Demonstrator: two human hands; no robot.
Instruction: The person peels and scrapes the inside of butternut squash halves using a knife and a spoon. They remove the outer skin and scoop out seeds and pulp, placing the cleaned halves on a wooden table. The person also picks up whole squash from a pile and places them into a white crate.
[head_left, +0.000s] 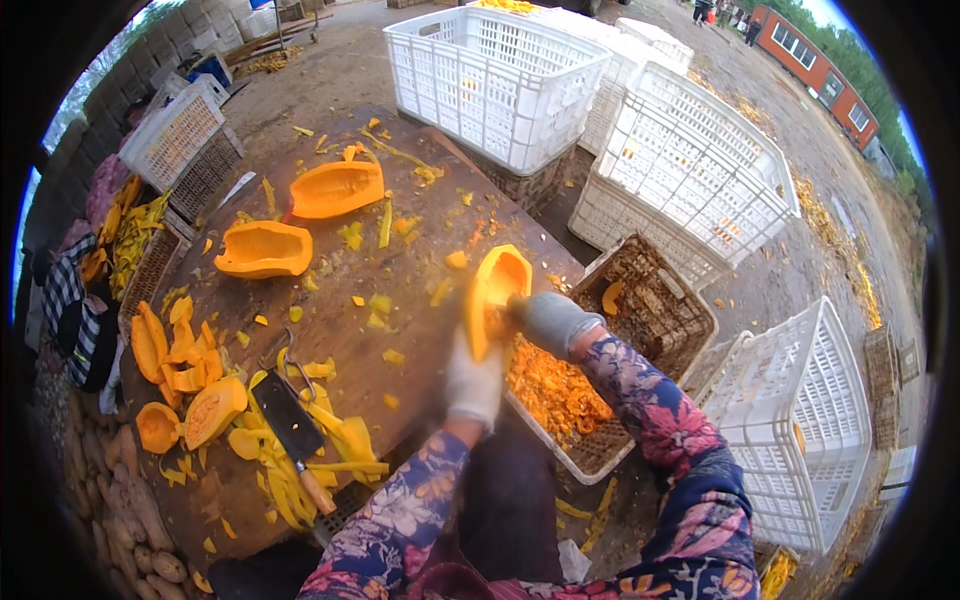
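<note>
My left hand (476, 379), in a pale work glove, grips the lower end of a peeled, halved pumpkin piece (507, 274), its hollow turned up and to the right. My right hand (555, 322), in a grey glove, has its fingers curled at the lower part of the hollow. A dark blur at those fingertips hides whether a tool is held. Below the piece, a crate of orange pumpkin pulp and seeds (559, 394) stands beside my leg. On the brown table (352, 315) lie two hollowed pumpkin halves (337, 189), one nearer and lower left (264, 250).
A black-bladed cleaver (289, 416) with a wooden handle rests among yellow peel strips, near a metal-hooked peeler-like tool (300, 367). Pumpkin chunks (184, 352) lie at left. White plastic crates (495, 82) and a dirty brown crate (652, 300) border the table. Unpeeled pumpkins (135, 502) lie lower left.
</note>
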